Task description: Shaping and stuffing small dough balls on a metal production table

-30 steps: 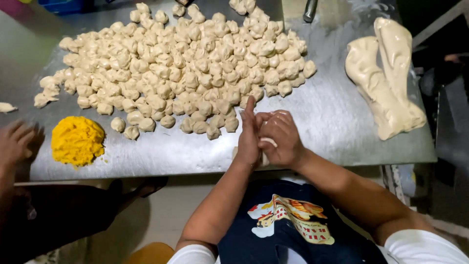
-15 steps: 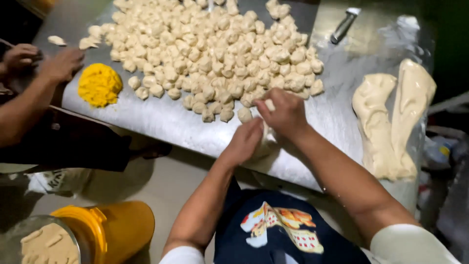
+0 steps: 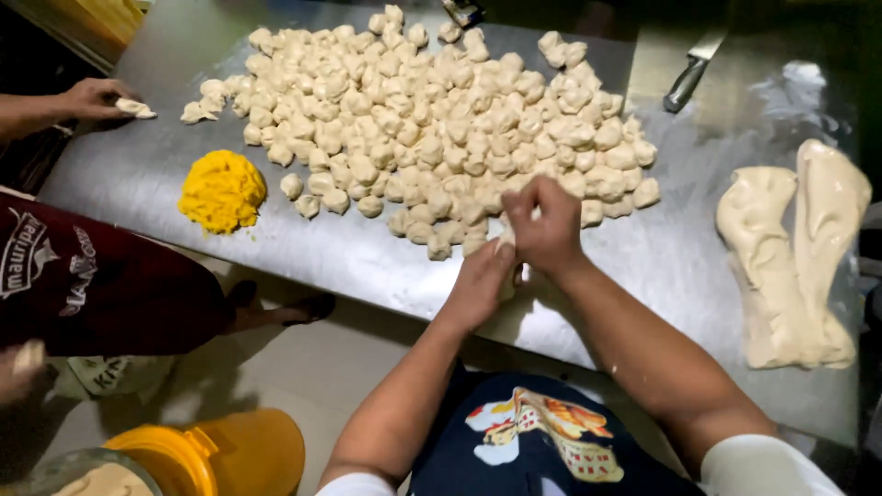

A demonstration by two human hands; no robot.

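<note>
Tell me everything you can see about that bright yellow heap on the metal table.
The yellow heap is a loose, crumbly mound, vivid yellow with a grainy surface, roughly round and low. It sits directly on the steel table near its front edge, just left of the spread of pale dough pieces, apart from them. No hand touches it.

On my steel worktop [image 3: 367, 266] — a yellow filling mound [image 3: 221, 190], a knife [image 3: 694, 72], two long dough slabs [image 3: 795, 257] — a yellow bucket [image 3: 220, 455] below.

The person is wearing short white sleeves [image 3: 763, 464] and a dark navy apron [image 3: 514, 450] that is showing a colourful printed picture; both forearms are bare.
</note>
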